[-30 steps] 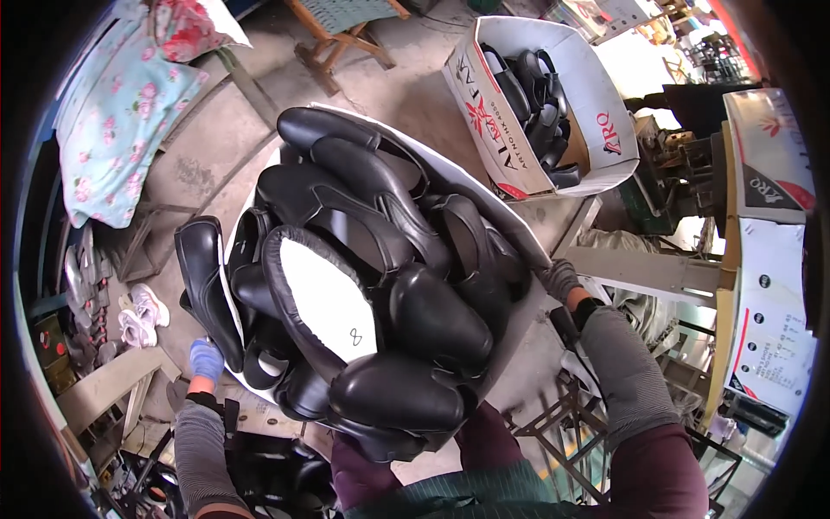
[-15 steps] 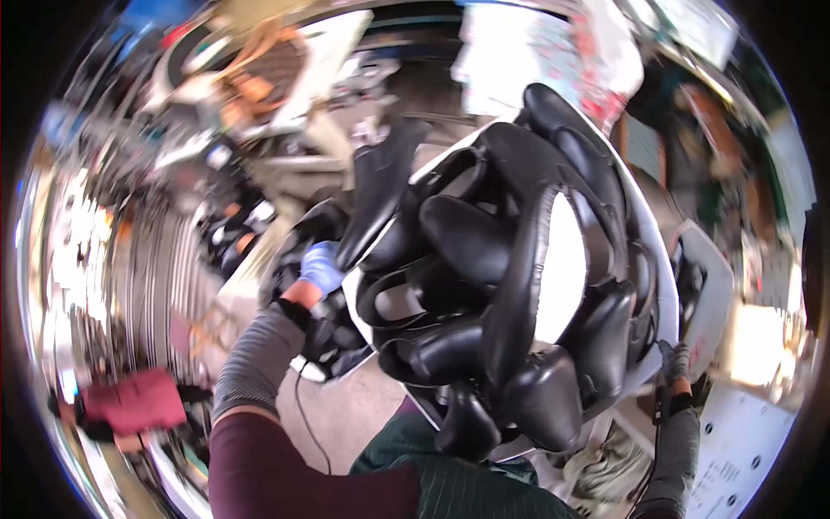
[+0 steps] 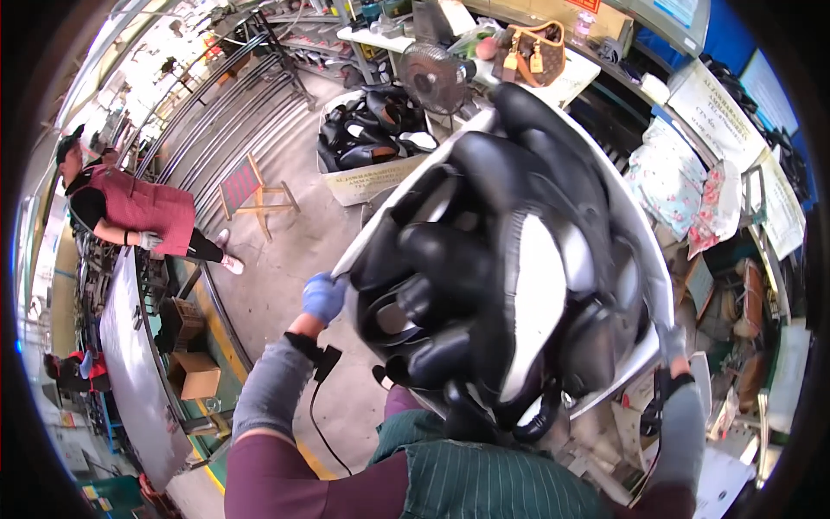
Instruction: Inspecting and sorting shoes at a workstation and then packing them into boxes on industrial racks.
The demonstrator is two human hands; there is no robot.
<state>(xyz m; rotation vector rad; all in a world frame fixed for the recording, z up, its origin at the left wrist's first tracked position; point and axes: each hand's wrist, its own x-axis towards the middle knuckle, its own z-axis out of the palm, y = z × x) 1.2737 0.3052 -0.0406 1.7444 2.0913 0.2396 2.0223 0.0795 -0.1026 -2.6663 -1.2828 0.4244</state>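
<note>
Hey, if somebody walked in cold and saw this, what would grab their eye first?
A big white box heaped with glossy black shoe parts fills the middle, carried chest-high. The left hand, in a blue glove, grips its left edge, and the right hand its right edge. Beyond it on the floor stands a second box of black pieces.

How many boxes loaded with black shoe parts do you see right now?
2: one white box carried between the left hand and right hand, and one carton on the floor beside the fan. Others may be hidden behind the load.
</note>
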